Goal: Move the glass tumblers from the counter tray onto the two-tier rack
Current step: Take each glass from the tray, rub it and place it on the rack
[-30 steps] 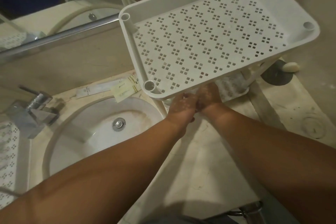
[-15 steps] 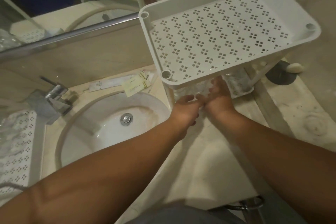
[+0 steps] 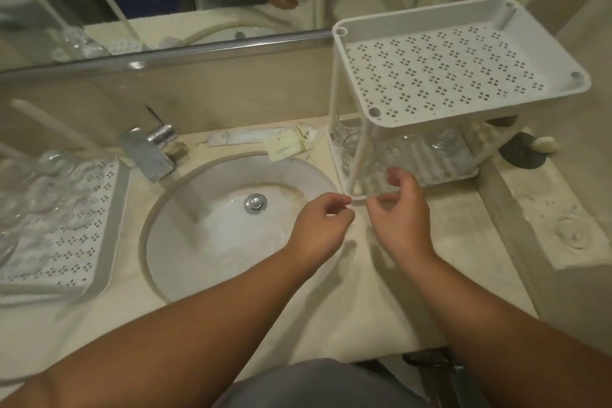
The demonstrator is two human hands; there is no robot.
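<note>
Both hands [image 3: 359, 225] loosely curled, holding nothing; tumblers [image 3: 397, 152] fill rack's [image 3: 463, 109] lower tier.

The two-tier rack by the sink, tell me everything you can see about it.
The two-tier rack looks like white plastic: two rectangular trays with raised rims and small cut-out holes, joined by slim corner posts. It stands upright on the counter, right of the sink, against the mirror wall. Its top tray holds nothing. Clear glass tumblers crowd the lower tray. The right hand and left hand hover at its near corner; contact is unclear.
</note>
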